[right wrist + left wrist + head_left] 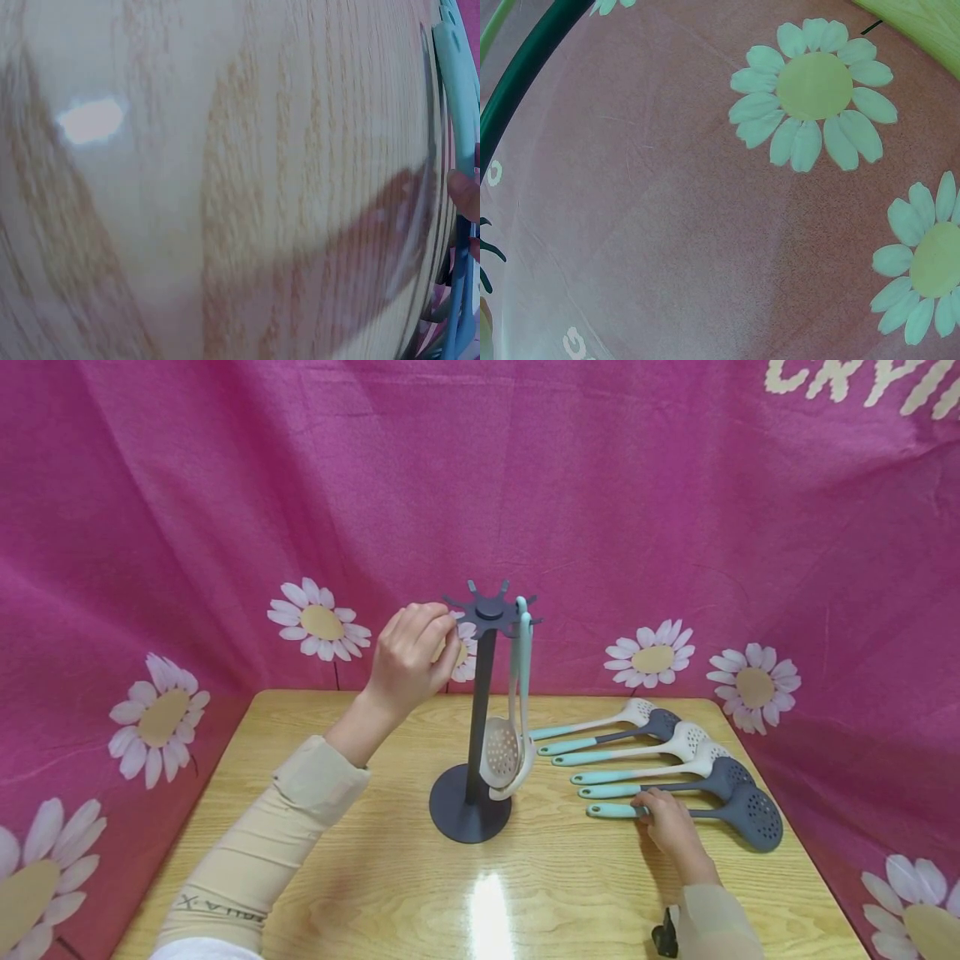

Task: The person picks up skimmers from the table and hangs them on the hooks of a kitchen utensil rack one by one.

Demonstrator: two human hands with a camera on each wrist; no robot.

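Observation:
A dark utensil rack (481, 710) stands upright on the table, with a round base and a ring of hooks on top. Two white-headed utensils with turquoise handles hang on its right side; the front one is a skimmer (501, 753) with holes. My left hand (408, 652) is raised at the left of the hooks, its curled fingers gripping a hook there; the fingertips are partly hidden. At the right, my right hand (666, 822) pinches the handle of the nearest dark skimmer (756, 818), which lies on the table. In the right wrist view the thumb (465, 193) presses that turquoise handle.
Behind the held skimmer, several white and dark skimmers (686, 742) lie in a row, handles pointing left and heads overlapping. The wooden table (360, 877) is bordered by a pink cloth (420, 485) with daisies at the back and sides.

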